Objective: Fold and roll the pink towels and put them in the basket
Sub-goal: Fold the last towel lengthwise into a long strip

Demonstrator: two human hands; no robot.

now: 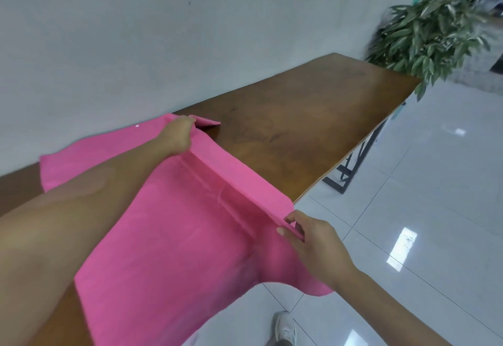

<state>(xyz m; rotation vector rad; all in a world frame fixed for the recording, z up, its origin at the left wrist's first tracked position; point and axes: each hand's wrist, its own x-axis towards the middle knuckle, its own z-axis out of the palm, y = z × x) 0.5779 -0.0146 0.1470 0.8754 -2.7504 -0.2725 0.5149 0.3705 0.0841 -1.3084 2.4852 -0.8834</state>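
Left hand (177, 134) pinches the far corner of the towel (168, 236) on the table (313, 117), while right hand (313, 242) pinches its near corner.

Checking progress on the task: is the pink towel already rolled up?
No, the pink towel lies mostly flat on the table, only its edge folded.

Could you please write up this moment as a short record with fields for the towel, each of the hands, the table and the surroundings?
towel: pink towel spread on the table, right edge folded over into a narrow band, near part hanging off the table edge
left hand: left hand grips the far end of the fold
right hand: right hand pinches the near end of the fold
table: brown wooden table against a white wall
surroundings: leafy plant beyond the table's far end; basket not in view
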